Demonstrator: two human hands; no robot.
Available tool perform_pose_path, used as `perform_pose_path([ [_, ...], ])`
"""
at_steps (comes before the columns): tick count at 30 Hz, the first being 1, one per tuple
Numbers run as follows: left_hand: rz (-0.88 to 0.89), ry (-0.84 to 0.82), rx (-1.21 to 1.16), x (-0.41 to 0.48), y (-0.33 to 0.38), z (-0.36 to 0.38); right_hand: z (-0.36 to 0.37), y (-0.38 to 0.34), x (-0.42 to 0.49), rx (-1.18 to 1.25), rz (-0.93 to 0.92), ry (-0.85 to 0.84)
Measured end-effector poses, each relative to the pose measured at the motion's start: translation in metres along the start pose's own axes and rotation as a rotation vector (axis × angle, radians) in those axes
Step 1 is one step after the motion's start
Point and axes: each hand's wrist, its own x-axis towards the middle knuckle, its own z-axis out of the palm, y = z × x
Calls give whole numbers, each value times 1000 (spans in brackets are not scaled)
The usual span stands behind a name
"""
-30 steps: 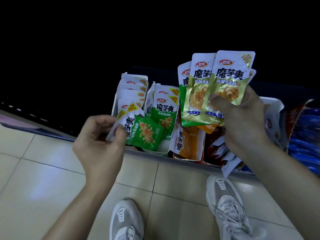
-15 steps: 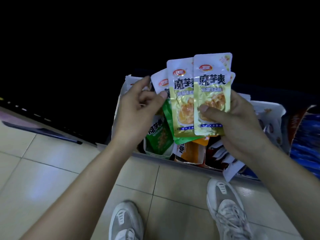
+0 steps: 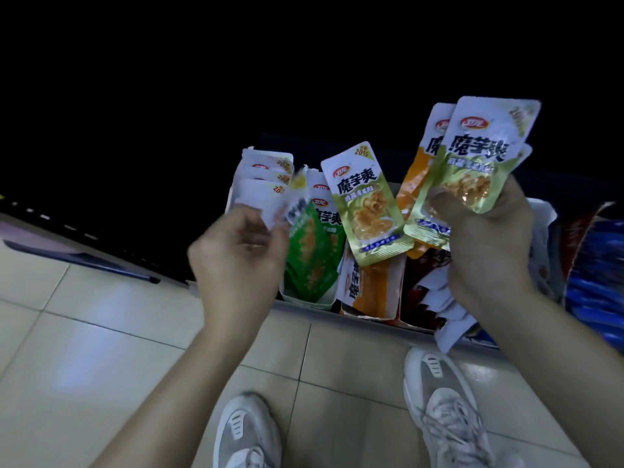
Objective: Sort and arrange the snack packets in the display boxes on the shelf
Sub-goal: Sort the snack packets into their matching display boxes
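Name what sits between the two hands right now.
In the head view, a single yellow-green packet stands between the left hand and the right hand, above the green packets.

snack packets: one yellow-green packet (image 3: 368, 204) sits loose mid-scene, tilted left, over the boxes. right of it a fanned bunch (image 3: 472, 163) of yellow-green and orange packets is held upright. green packets (image 3: 312, 255) stand in a white display box (image 3: 307, 300), white-topped ones (image 3: 266, 177) stacked far left. orange box (image 3: 371, 285) just right of the green; dark red packets (image 3: 425, 275) further right, jumbled.
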Motion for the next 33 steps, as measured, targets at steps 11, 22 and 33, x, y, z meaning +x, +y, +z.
perform_pose_path([
  [11, 323, -276, 375, -4, 7, 33, 5, 3, -2, -94, -4, -147],
  [22, 265, -558, 17, 2, 10, 38, 3, 3, -2, -142, 33, -293],
  [33, 58, -627, -237, 7, 51, 31, -7, -9, -1, 312, 390, -522],
])
